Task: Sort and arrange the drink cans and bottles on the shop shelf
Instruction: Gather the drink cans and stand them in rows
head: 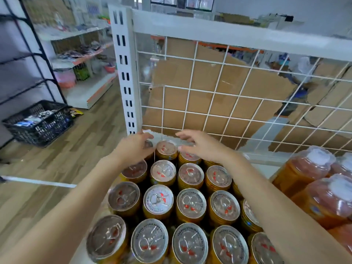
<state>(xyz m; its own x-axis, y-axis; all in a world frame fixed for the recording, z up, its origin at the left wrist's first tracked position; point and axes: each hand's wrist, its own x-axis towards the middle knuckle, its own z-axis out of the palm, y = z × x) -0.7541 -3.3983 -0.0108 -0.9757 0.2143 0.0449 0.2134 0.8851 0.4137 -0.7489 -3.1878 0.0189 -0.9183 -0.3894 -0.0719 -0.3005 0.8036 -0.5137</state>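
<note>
A black basket point(38, 122) sits on the floor at far left, well apart from the shelf point(262, 167). Beside the white post point(125, 73), the left hand point(133, 147) reaches to the back row and curls round the corner can point(149, 144), thumb behind the rim and fingers on the near side. It looks like a grip, though blur softens the contact.

The cans point(162, 201) stand upright in tight rows, tops up, filling the shelf's left part from the front edge back to the wire mesh point(228, 96). They are probably full, so fairly heavy, stiff and smooth-sided. Packed this close, the rim is the only place to take hold, and a pinch from above could slip.

The right hand point(200, 145) hovers over the back row two cans along, fingers loosely spread and half bent, holding nothing.

At far right, bottles point(308, 168) in clear wrap stand near the cans. The film would be slick, and the pack looks heavy.
</note>
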